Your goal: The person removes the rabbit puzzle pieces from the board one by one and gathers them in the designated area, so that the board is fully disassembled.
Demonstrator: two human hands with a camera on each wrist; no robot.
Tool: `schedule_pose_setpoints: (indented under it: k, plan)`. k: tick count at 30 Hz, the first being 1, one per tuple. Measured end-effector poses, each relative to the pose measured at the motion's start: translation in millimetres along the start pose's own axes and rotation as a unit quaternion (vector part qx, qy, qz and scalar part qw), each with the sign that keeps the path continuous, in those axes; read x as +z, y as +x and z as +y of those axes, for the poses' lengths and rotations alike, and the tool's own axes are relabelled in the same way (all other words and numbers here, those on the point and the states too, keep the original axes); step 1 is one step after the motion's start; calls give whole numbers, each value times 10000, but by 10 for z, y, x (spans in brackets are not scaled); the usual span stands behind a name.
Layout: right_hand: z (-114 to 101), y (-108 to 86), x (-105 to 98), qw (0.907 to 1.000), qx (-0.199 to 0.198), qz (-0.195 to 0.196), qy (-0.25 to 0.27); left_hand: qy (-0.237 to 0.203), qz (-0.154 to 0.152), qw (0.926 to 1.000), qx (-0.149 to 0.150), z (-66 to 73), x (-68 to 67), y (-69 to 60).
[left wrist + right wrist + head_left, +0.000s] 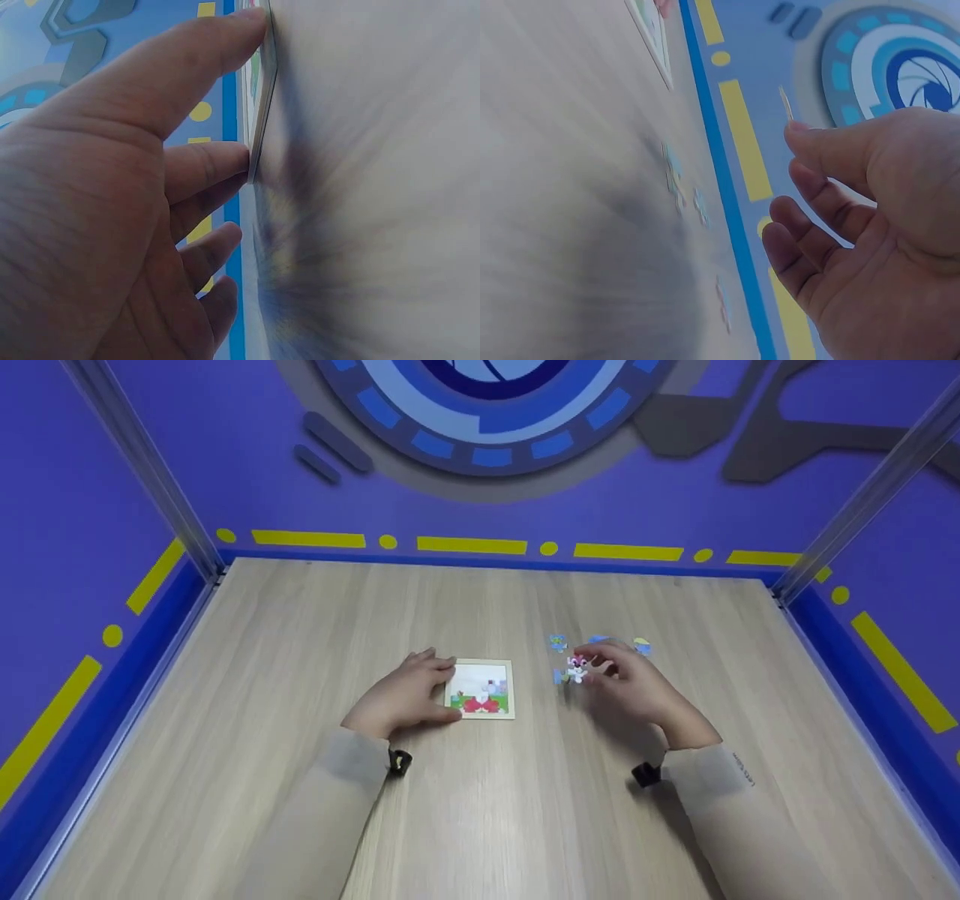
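Note:
In the head view, a small square jigsaw frame (513,690) lies on the table, with a partly filled picture of red and green pieces along its lower part. My left hand (405,694) holds its left side, thumb at the near corner and index finger at the far corner. To the right, my right hand (630,682) pinches a pink and white puzzle piece (577,668) above the table between thumb and fingertips. The right wrist view shows that piece (785,103) edge-on; its printed face is hidden there.
Near the right hand lie loose puzzle pieces: one blue-green (557,642), one yellow and blue (642,645), and another (560,676) beneath the held piece. The wooden table (480,802) meets blue-purple walls (480,521) at the back and both sides.

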State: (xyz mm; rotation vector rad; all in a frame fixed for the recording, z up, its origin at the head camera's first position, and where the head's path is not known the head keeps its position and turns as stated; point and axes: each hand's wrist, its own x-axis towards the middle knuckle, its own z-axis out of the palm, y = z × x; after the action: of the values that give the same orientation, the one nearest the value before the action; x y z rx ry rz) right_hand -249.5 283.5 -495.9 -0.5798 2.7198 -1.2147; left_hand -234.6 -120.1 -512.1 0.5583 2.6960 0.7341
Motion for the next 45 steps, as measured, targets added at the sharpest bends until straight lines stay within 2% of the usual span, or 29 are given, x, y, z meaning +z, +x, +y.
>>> schedule_pose_setpoints:
  k: [8,15,20,29,45]
  plan:
    - [184,-57,-77,9996,289,71,19,31,32,10000,-44,29,-2,-18]
    - [344,-90,-174,9985,494,213,-109,6,46,10000,5,39,10,29]
    - [405,-98,-202,9977,605,160,-242,-59,65,9999,-71,36,15,30]
    - [504,-64,-148,9958,548,40,-728,19,50,10000,-70,33,1,13]
    - [546,-34,-132,9952,560,-124,-787,62,62,9999,55,-7,-1,4]
